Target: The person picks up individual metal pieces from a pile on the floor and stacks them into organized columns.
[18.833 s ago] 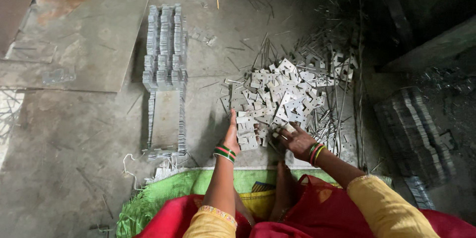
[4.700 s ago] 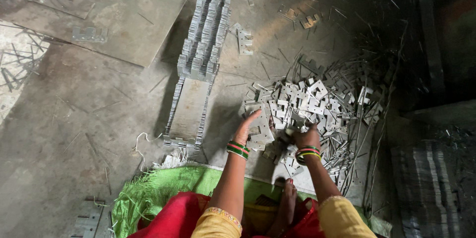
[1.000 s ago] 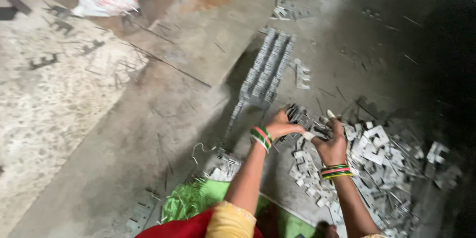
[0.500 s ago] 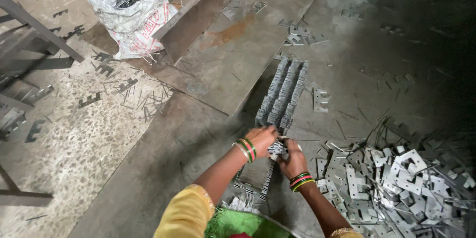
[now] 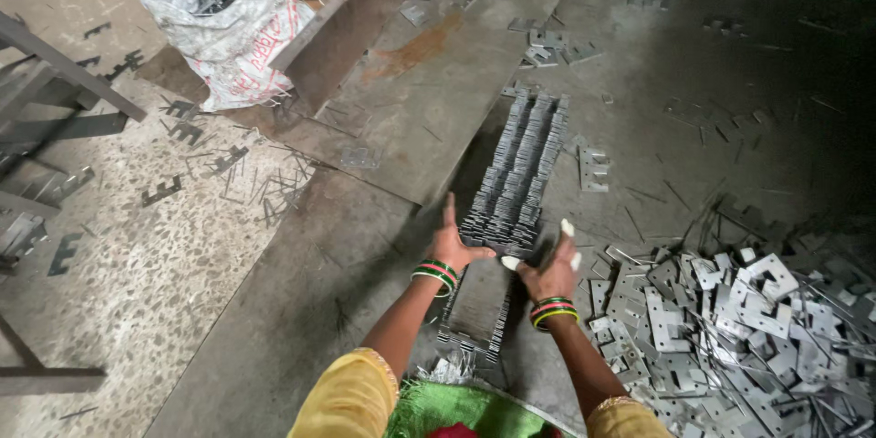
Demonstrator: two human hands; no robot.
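A white woven sack [image 5: 233,27] with faded red print lies crumpled at eleven o'clock of the view, its mouth open on a tangle of dark metal offcuts. It rests against the edge of a long flat steel sheet [image 5: 401,91], dull grey with a rust-orange patch, that runs up toward twelve o'clock.

At the centre, rows of stamped metal plates [image 5: 520,173] stand on edge on the concrete floor [image 5: 155,265], packed tightly into three or four ribbed grey lines running away from the person. The left hand [image 5: 453,245] is spread open with its thumb up, its palm pressed flat to the near left end of the rows. The right hand [image 5: 552,265] is also open, its fingers raised and splayed, against the near right end; it grips nothing. Both wrists wear red, green and yellow bangles.

At four o'clock a loose heap of flat perforated plates [image 5: 730,319], pale grey and roughly square with small punched holes, is mixed with thin metal strips. A single plate [image 5: 593,169] lies flat just right of the rows. Dark frame bars [image 5: 55,82] stand at nine o'clock, and a bright green cloth [image 5: 456,406] lies at six o'clock.
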